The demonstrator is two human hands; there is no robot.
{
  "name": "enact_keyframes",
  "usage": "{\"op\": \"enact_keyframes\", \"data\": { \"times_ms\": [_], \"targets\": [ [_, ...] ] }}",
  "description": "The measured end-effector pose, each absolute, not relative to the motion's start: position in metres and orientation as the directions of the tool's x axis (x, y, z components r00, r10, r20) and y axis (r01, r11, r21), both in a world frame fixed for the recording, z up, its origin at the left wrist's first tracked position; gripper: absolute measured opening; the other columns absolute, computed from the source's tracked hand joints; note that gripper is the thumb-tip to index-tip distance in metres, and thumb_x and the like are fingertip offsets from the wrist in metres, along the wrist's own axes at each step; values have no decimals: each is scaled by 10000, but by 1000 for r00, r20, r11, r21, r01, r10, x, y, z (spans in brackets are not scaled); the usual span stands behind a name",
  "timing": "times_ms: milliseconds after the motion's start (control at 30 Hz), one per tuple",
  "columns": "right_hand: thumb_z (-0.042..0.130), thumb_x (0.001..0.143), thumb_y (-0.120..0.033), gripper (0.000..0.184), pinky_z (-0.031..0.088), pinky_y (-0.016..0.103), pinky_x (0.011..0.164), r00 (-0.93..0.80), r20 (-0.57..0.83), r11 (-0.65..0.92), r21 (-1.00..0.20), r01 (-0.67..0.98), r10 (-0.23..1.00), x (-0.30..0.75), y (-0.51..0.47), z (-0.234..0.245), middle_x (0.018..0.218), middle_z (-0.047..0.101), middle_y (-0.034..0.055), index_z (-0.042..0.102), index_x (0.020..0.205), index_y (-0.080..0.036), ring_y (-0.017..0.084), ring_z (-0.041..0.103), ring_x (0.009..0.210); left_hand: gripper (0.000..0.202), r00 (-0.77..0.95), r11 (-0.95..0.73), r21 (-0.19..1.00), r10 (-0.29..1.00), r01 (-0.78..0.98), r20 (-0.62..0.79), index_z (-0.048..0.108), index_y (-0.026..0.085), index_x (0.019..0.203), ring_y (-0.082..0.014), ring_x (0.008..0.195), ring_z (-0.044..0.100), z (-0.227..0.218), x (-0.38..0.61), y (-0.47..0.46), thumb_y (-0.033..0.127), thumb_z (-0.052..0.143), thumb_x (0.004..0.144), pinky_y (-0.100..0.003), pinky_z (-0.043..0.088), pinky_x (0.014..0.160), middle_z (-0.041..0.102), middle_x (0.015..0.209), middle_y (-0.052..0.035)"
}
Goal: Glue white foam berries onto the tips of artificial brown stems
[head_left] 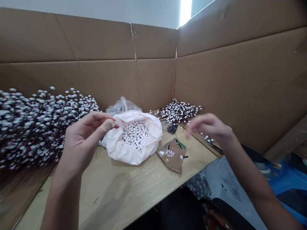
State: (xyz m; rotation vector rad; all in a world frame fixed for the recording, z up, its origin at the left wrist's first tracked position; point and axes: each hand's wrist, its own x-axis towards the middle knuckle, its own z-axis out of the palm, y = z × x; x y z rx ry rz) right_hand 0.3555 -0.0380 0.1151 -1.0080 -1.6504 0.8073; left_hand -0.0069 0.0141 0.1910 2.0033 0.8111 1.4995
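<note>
My left hand (pixel 82 140) is raised over the wooden table (pixel 134 191), its fingers pinched against a thumb wrapped in a tan bandage; what the pinch holds is hidden. Right beside the thumb is a white plastic bag (pixel 117 151), open and full of small white beads (pixel 135 132). My right hand (pixel 211 127) hovers to the right of the bag, fingers pointing left and smeared by motion. It is near a small pile of dark stems with white buds (pixel 178 111).
A large heap of white-budded branches (pixel 35 121) fills the left side. A brown card scrap (pixel 172 156) with glue dabs and short stems lies by the bag. A clear plastic bag (pixel 122 105) sits behind it. Cardboard walls (pixel 240 89) enclose the table.
</note>
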Motion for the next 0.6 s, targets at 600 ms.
{"op": "enact_keyframes", "data": {
  "times_ms": [600],
  "targets": [
    [620,856,-284,180,450,202,494,146,-208,-254,-823,509,967,351,85,18,619,584,-27,613,803,-111,65,522,493,122,439,-756,627,636,190,634,693,225,750,-190,607,634,182,14,16,333,645,779,-268,517,521,670,651,-54]
  ]
}}
